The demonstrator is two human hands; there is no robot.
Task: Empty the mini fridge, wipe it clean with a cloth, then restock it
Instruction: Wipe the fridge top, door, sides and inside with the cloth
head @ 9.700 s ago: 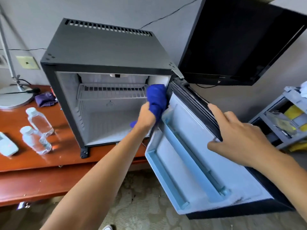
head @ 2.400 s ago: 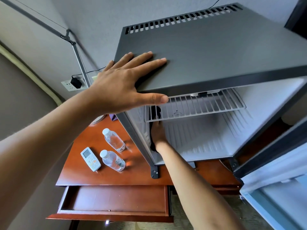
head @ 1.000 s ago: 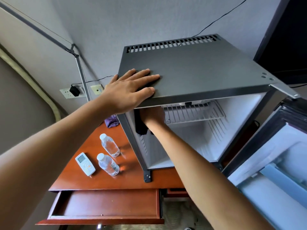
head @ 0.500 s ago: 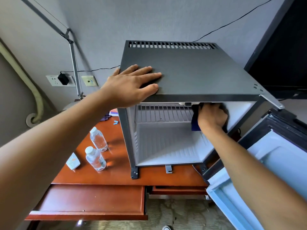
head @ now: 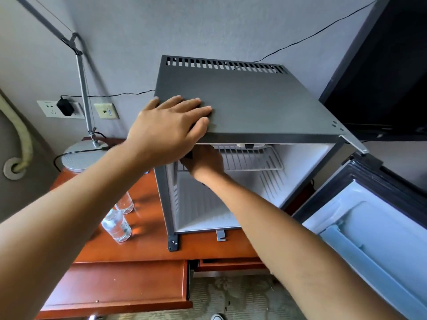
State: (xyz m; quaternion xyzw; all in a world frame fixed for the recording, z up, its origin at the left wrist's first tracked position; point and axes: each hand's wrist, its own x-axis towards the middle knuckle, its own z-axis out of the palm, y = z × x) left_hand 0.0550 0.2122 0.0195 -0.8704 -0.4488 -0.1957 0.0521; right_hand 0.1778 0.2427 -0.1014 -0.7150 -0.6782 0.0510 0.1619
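The black mini fridge (head: 254,105) stands on a wooden desk (head: 143,248), its door (head: 369,229) swung open to the right. Nothing shows inside but a white wire shelf (head: 251,159). My left hand (head: 166,128) lies flat on the fridge's top at the front left corner. My right hand (head: 205,162) reaches into the upper left of the interior, just under the top edge, and holds the dark blue cloth (head: 188,155). Only a sliver of cloth shows beside the hand. My right fingers are hidden.
Two water bottles (head: 116,225) stand on the desk left of the fridge. A desk drawer (head: 120,285) is pulled out below. A lamp base (head: 80,155) sits at the back left, and a dark TV (head: 381,77) hangs at the upper right.
In the last half second my right hand has swept the cloth from the upper right of the interior to the upper left. My left hand has stayed on the fridge top.
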